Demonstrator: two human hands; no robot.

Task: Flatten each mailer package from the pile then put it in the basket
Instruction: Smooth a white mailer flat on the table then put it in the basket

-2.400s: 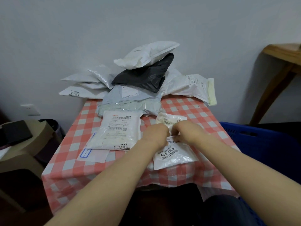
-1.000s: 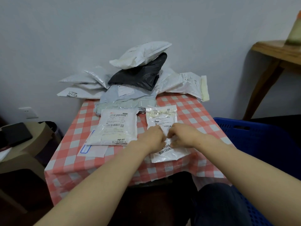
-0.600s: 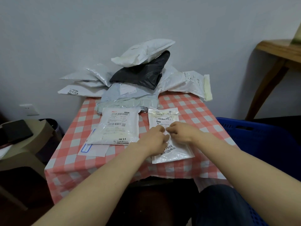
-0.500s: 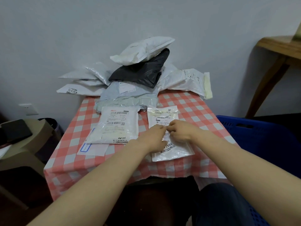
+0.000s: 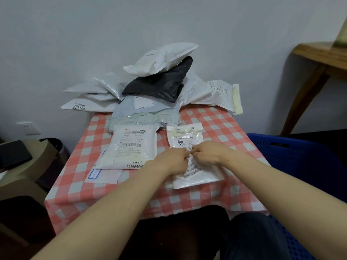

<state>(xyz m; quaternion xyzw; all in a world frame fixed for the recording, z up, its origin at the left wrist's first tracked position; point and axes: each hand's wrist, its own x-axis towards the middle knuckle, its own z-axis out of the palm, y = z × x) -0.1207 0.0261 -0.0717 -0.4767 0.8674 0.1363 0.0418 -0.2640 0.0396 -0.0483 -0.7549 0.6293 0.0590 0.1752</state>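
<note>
Flat on the near right part of the bench (image 5: 221, 126): small white mailer (image 5: 185, 135), label up, long axis running straight away from the body, near end close to the bench's front edge. Left grip (image 5: 170, 160) and right grip (image 5: 209, 153) both bunched into fists, fingers curled under, meeting thumb to thumb over the mailer's middle. Pressing down rather than holding, by the look of it, with no fold plainly pinched. Far half smooth beyond the knuckles, near half creased beneath the wrists. Judged step: flattening not yet finished, with a sweep of both fists outward or along the length likely called for before any lift.

Off the bench's right side and lower than its top: blue basket (image 5: 300, 152), just beside the right forearm. Right grip the nearer of the two for the drop, with only checked cloth seen between mailer and basket rim.

Just left of the small white mailer, parted from it by a strip of cloth: larger white mailer (image 5: 131, 147), flat, overlapping a paper slip (image 5: 105, 174) with a blue-outlined box.

Against the back wall: pile (image 5: 142, 107) of waiting mailers, black mailer (image 5: 159, 85) beneath a puffy white mailer (image 5: 161, 59) at the top, front edge almost touching the far ends of both flat mailers. Likely snag for a long forward sweep.

Far right, beyond the basket: wooden side table (image 5: 323, 57).
</note>
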